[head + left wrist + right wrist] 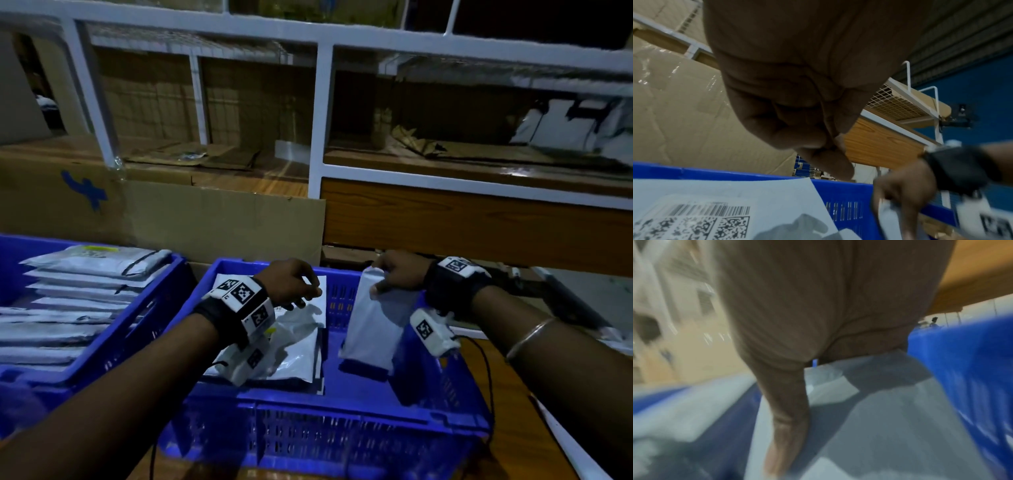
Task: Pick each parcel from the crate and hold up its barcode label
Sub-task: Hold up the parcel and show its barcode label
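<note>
A blue crate (308, 421) sits in front of me with several white parcels (298, 342) lying flat in it. My right hand (380, 277) pinches the top edge of one white parcel (373, 329), which stands upright against the crate's right wall; its plain side faces me. The blurred right wrist view shows my thumb (787, 418) lying on this parcel (890, 426). My left hand (301, 291) hovers over the flat parcels, fingers curled, holding nothing. Under the left hand (818, 146) lies a parcel (777, 194) whose barcode label (711, 211) faces up.
A second blue crate (102, 363) at the left holds a stack of white parcels (85, 291). A cardboard sheet (222, 219) and a white-framed shelf (317, 120) stand behind the crates. More parcels (565, 126) lie on the shelf. The wooden table (507, 394) extends right.
</note>
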The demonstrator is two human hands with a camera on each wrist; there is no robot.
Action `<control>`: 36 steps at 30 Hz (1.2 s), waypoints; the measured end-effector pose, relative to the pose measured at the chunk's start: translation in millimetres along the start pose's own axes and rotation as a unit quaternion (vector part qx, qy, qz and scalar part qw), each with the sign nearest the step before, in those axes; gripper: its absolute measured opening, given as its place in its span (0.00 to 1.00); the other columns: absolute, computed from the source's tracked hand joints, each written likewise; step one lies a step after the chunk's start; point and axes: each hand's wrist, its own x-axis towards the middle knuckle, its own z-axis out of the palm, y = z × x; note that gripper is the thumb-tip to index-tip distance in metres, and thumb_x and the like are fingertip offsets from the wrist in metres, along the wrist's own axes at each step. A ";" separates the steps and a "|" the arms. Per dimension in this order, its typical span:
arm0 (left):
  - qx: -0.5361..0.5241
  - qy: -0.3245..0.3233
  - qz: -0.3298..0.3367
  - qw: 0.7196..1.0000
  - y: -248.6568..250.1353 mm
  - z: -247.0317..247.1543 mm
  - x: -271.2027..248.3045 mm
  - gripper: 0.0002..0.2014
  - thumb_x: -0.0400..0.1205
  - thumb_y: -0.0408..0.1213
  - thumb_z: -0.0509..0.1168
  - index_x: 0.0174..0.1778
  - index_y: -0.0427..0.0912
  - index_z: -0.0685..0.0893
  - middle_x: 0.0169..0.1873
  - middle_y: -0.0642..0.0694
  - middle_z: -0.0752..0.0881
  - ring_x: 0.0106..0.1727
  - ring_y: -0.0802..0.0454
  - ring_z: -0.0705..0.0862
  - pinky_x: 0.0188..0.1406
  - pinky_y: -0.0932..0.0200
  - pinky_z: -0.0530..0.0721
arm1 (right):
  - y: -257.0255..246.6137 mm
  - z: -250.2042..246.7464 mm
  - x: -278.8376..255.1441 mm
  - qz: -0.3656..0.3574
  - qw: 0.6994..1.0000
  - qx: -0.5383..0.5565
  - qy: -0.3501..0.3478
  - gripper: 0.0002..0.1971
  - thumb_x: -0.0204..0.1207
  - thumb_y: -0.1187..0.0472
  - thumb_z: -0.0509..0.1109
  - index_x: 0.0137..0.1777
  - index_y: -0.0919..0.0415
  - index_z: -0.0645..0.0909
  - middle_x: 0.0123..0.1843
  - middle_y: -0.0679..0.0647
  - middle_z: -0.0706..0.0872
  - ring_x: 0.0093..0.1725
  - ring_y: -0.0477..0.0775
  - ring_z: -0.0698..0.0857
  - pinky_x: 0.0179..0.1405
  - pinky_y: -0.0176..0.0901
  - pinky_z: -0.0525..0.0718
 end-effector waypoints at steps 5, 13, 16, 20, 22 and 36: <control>0.017 0.025 0.024 0.999 8.2 -1.3 0.3 0.16 0.76 0.39 0.76 0.57 0.46 0.82 0.43 0.44 0.89 0.41 0.51 0.87 0.31 0.62 0.85 | -22.0 -42.1 -21.6 -0.015 0.995 0.038 0.086 0.10 0.75 0.55 0.77 0.36 0.57 0.81 0.37 0.56 0.84 0.36 0.56 0.81 0.34 0.44 0.73; -0.233 -0.013 -0.044 0.972 33.4 -6.5 6.1 0.18 0.88 0.53 0.54 0.49 0.40 0.77 0.33 0.27 0.81 0.16 0.45 0.77 0.14 0.68 0.68 | -62.0 -78.2 -65.3 -0.069 0.976 0.041 0.203 0.07 0.75 0.55 0.77 0.40 0.51 0.81 0.37 0.49 0.84 0.36 0.47 0.81 0.32 0.43 0.76; -0.381 -0.017 -0.083 0.921 44.6 -7.0 6.6 0.13 0.87 0.47 0.57 0.47 0.39 0.73 0.35 0.29 0.78 0.15 0.42 0.80 0.13 0.62 0.79 | -69.8 -74.0 -70.5 -0.125 0.958 0.028 0.255 0.06 0.73 0.60 0.78 0.43 0.60 0.84 0.39 0.55 0.86 0.39 0.51 0.83 0.37 0.49 0.78; -0.412 0.024 -0.076 0.908 42.6 -16.1 15.4 0.12 0.82 0.30 0.63 0.57 0.26 0.79 0.39 0.36 0.82 0.25 0.48 0.86 0.28 0.58 0.87 | -73.7 -63.3 -76.1 -0.199 0.944 0.006 0.264 0.10 0.71 0.66 0.78 0.52 0.59 0.86 0.49 0.50 0.85 0.49 0.50 0.83 0.44 0.40 0.81; -0.427 0.035 -0.075 0.900 39.8 -22.1 12.6 0.08 0.80 0.26 0.62 0.48 0.21 0.77 0.26 0.36 0.79 0.17 0.48 0.79 0.20 0.63 0.80 | -75.9 -55.6 -80.1 -0.226 0.948 0.005 0.224 0.11 0.73 0.66 0.77 0.55 0.59 0.87 0.54 0.53 0.86 0.55 0.51 0.83 0.51 0.43 0.83; -0.439 0.187 -0.030 0.878 12.1 -29.8 -2.3 0.08 0.80 0.16 0.63 0.53 0.28 0.78 0.40 0.35 0.85 0.38 0.41 0.84 0.25 0.55 0.87 | -62.0 -8.5 -38.8 -0.102 0.951 0.140 0.254 0.24 0.73 0.50 0.78 0.66 0.61 0.84 0.63 0.55 0.85 0.61 0.51 0.84 0.59 0.49 0.84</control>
